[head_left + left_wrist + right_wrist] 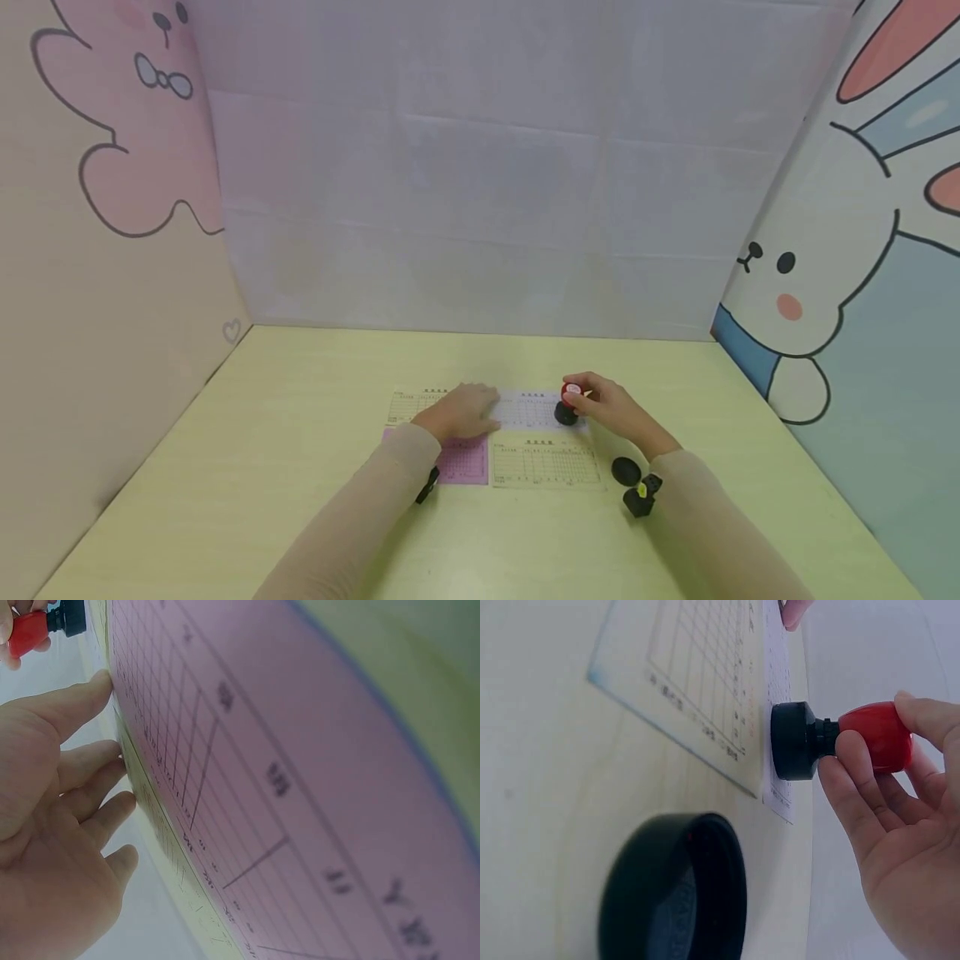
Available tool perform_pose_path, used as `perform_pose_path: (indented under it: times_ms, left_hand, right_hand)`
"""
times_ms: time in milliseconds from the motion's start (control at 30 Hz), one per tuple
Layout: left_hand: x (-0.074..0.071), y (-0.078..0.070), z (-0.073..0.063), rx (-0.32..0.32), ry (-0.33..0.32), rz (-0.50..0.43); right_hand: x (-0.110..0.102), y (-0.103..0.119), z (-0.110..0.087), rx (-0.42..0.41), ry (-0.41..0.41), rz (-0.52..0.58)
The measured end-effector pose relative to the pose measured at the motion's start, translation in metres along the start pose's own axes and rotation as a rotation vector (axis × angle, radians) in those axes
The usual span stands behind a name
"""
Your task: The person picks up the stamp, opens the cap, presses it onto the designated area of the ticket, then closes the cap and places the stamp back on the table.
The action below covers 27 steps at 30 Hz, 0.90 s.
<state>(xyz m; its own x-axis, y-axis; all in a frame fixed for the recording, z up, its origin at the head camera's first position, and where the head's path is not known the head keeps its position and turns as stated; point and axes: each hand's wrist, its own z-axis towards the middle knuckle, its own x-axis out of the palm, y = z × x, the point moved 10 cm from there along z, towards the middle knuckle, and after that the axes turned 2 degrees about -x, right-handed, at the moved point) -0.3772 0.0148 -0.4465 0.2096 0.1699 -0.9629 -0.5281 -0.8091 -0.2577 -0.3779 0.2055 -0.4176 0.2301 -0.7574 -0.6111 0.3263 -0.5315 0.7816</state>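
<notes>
In the head view my right hand holds a stamp by its red handle, its black base down on the right end of a white printed form. Fingers and thumb wrap the red handle in the right wrist view, and the stamp stands upright with its black base against the paper. My left hand lies across the left end of the white form and the upper yellow form. Its fingers are loosely extended, fingertips at the paper, with nothing gripped.
A pink form lies front left, and another yellow form front right. A round black cap, hollow side showing in the right wrist view, sits on the table near my right wrist. Walls with cartoon figures border both sides.
</notes>
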Motion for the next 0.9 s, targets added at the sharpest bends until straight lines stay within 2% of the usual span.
perform_pose_path:
  times_ms: [400, 700, 900]
  left_hand:
    - [0.0013, -0.0027, 0.0015, 0.025, 0.01, 0.004]
    - [0.0051, 0.0011, 0.0023, 0.013, 0.017, 0.011]
    - [0.0021, -0.0009, 0.0013, 0.022, 0.012, 0.003]
  right_hand:
    - [-0.0023, 0.0053, -0.0051, -0.011, -0.029, -0.113]
    - [-0.0002, 0.0021, -0.0042, 0.011, -0.031, -0.104]
    - [0.0009, 0.0035, -0.0038, 0.002, -0.027, -0.104]
